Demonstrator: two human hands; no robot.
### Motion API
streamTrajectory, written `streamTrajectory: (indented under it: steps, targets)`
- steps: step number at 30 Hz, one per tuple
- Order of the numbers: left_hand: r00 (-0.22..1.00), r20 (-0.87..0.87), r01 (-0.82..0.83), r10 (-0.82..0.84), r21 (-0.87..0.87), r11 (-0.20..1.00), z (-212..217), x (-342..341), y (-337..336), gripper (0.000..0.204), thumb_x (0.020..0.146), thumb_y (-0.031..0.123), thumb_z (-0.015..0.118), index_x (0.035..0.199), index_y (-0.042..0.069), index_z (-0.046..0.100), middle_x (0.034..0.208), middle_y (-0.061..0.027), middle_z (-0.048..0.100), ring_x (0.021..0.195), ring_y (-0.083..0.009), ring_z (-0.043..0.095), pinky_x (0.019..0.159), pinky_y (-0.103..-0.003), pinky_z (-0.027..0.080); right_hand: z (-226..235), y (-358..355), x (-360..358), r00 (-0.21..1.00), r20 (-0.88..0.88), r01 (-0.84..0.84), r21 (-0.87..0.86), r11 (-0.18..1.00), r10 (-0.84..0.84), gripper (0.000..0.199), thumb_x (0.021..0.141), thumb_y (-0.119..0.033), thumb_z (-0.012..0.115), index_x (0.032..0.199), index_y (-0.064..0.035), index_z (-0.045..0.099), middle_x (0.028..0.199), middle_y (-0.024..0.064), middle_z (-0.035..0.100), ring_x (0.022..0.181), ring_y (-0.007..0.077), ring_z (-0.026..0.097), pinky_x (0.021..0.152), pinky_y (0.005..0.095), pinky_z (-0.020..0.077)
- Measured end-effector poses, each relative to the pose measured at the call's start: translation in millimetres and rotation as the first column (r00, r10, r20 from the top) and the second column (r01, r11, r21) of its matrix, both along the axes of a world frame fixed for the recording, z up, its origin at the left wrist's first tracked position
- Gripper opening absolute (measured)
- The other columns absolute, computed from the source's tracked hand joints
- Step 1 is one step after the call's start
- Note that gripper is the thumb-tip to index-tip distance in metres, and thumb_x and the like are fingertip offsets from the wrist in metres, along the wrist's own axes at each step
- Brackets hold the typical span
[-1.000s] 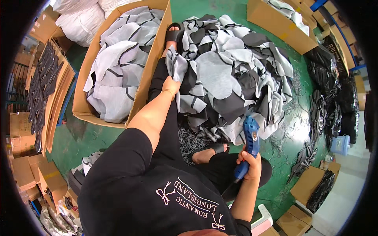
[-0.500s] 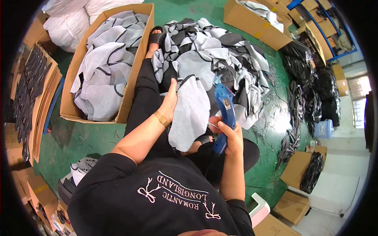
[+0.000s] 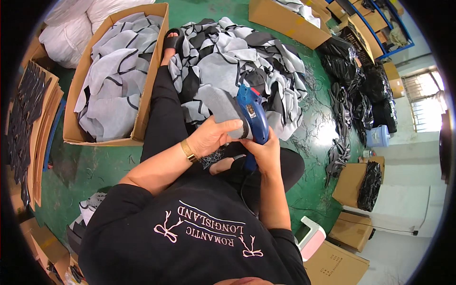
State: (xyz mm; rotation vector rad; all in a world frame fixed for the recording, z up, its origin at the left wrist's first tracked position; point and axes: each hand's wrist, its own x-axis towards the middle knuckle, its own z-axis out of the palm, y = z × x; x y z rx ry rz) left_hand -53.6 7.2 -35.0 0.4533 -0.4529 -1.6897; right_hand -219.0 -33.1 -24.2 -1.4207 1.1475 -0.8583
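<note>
My left hand [image 3: 212, 136] is closed on the near end of a grey fabric piece [image 3: 219, 104], thumb on top. The piece sticks out away from me over the pile. My right hand [image 3: 267, 153] is wrapped round blue electric scissors [image 3: 254, 116], whose head lies against the fabric's right edge. Their blades cannot be made out here. The fingertips of both hands come close together at the near end of the piece. Just beyond lies a big heap of grey and black fabric pieces [image 3: 218, 70] on the floor.
An open carton [image 3: 151, 80] full of similar pieces stands to the left of my outstretched leg. Another carton [image 3: 285, 21] sits at the far right. Black plastic bags [image 3: 339, 71] and a light-blue bucket [image 3: 378, 137] line the right side. Thin dark scraps litter the green floor.
The fabric piece, earlier hanging flat toward me, now points away with its near end gripped. My hands have come together, and the scissors' head now rests beside the fabric. The view has shifted slightly.
</note>
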Motion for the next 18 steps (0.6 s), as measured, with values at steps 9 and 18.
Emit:
streamTrajectory:
  steps: [9, 18]
  targets:
    - [0.919, 0.348, -0.225, 0.184, 0.082, 0.971, 3.6, 32.5, -2.2, 0.032, 0.085, 0.018, 0.071, 0.112, 0.006, 0.058, 0.1, -0.0013, 0.063, 0.087, -0.0112, 0.062, 0.07, -0.029, 0.054, 28.3, 7.8, -31.8, 0.997, -0.069, 0.026, 0.086, 0.996, -0.02, 0.032, 0.072, -0.009, 0.072, 0.1, 0.0014, 0.06, 0.082, 0.0026, 0.06, 0.07, 0.0102, 0.056, 0.067, 0.0238, 0.0445]
    - [0.955, 0.141, -0.281, 0.259, 0.163, 0.946, -3.2, 29.9, -9.6, 0.025, 0.085, 0.006, 0.067, 0.109, 0.004, 0.059, 0.1, -0.0054, 0.065, 0.09, -0.0153, 0.064, 0.077, -0.032, 0.056, 32.4, 43.6, -45.8, 0.998, -0.014, -0.062, 0.24, 0.969, 0.067, 0.029, 0.074, -0.003, 0.069, 0.1, 0.004, 0.058, 0.083, 0.0068, 0.06, 0.061, 0.0146, 0.059, 0.056, 0.0274, 0.0493]
